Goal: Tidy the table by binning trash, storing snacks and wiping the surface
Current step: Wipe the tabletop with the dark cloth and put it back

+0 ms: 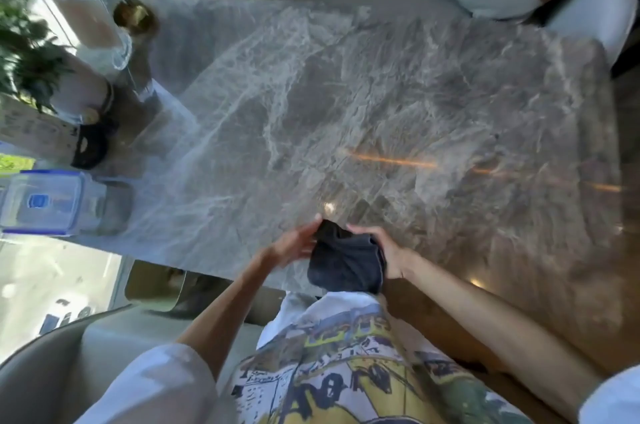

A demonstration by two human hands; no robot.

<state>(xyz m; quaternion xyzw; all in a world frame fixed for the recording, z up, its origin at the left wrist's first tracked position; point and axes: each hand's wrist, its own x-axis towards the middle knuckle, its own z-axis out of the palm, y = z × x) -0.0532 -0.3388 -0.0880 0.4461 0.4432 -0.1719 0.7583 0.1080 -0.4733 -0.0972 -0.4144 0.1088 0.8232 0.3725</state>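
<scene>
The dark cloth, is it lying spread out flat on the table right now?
No, the dark cloth is bunched up between the left hand and right hand at the near edge of the table.

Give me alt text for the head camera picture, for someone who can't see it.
A person's left hand and right hand hold a dark cloth over the near edge of a grey marble table. A lidded clear plastic container with blue clips sits at its left end.
</scene>
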